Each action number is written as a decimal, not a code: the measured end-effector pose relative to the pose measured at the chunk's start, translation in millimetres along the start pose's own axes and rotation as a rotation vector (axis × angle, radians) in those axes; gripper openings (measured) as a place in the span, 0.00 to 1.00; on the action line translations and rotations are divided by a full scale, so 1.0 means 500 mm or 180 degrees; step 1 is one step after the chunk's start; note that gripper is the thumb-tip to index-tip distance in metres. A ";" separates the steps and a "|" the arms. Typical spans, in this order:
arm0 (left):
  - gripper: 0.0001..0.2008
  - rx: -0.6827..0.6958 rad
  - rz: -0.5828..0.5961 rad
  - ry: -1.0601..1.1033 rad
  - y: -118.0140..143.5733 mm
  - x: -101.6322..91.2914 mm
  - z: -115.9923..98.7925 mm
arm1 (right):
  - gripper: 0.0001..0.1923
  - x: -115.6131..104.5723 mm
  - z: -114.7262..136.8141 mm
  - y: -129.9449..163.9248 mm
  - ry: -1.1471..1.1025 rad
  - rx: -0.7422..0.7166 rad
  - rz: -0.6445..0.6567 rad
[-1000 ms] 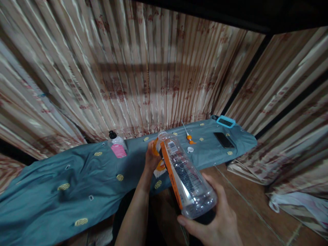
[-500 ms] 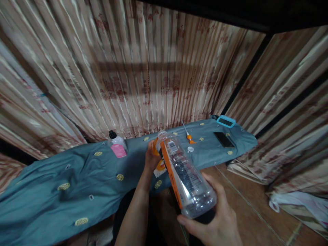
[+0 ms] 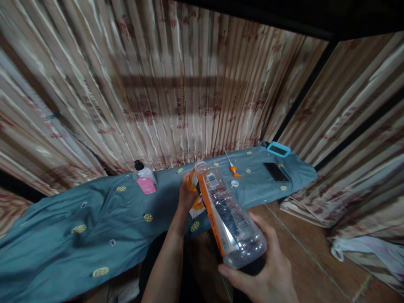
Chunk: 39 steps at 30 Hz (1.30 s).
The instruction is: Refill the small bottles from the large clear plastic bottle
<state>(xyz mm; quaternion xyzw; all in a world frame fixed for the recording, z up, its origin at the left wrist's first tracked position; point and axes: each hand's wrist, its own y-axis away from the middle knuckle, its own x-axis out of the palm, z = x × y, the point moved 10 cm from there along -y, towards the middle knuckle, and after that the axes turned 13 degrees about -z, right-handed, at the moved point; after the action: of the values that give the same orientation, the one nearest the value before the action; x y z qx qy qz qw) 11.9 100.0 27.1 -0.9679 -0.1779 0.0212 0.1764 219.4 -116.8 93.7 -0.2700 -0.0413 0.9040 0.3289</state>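
My right hand (image 3: 261,265) grips a large clear plastic bottle (image 3: 232,219) by its base. The bottle has an orange and dark label with a barcode, and it tilts with its uncapped neck down and away from me. My left hand (image 3: 186,191) is closed around an orange and white container (image 3: 197,206) at the bottle's neck. Most of that container is hidden behind the bottle, so its kind and whether the two touch cannot be seen. Beyond the bottle, an orange pump head (image 3: 233,169) with a thin tube lies on the teal cloth (image 3: 170,185), near a small white cap (image 3: 234,184).
A clear pump bottle (image 3: 145,179) with a pink label and black top stands at the left. To the right lie a dark phone (image 3: 275,172) and a blue-framed object (image 3: 278,149). A patterned curtain (image 3: 176,97) hangs behind the cloth-covered surface; tiled floor (image 3: 296,227) shows at right.
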 end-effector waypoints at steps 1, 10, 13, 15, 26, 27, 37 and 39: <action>0.20 0.0015 -0.0003 -0.0004 0.000 0.000 0.000 | 0.46 0.000 0.000 0.000 0.0008 0.0006 -0.0009; 0.17 -0.0043 -0.0039 -0.0015 -0.001 -0.004 0.009 | 0.46 0.002 -0.003 0.000 0.0085 0.0050 0.0062; 0.17 -0.0095 -0.0063 -0.0021 -0.001 -0.005 0.011 | 0.45 0.001 0.001 0.000 0.0026 0.0001 0.0036; 0.17 -0.0114 -0.0051 -0.0017 0.000 -0.005 0.011 | 0.45 0.002 0.001 0.000 -0.0023 -0.0006 0.0020; 0.21 -0.0104 -0.0051 0.0007 0.001 -0.003 0.006 | 0.46 0.001 -0.001 -0.001 0.0141 0.0034 0.0082; 0.21 -0.0102 -0.0042 -0.0001 0.001 -0.003 0.006 | 0.46 0.001 0.000 -0.001 0.0125 0.0044 0.0087; 0.21 -0.0110 -0.0027 0.0089 0.001 -0.003 0.004 | 0.45 0.001 0.004 -0.001 0.0125 0.0077 0.0053; 0.21 -0.0114 -0.0028 0.0099 0.001 -0.003 0.003 | 0.45 0.001 0.004 0.000 0.0145 0.0056 0.0040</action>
<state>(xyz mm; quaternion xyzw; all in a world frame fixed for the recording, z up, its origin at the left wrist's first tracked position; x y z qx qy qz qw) 10.3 99.6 25.5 -0.9703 -0.1798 0.0021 0.1618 218.2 -116.2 95.6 -0.2879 -0.0242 0.9000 0.3264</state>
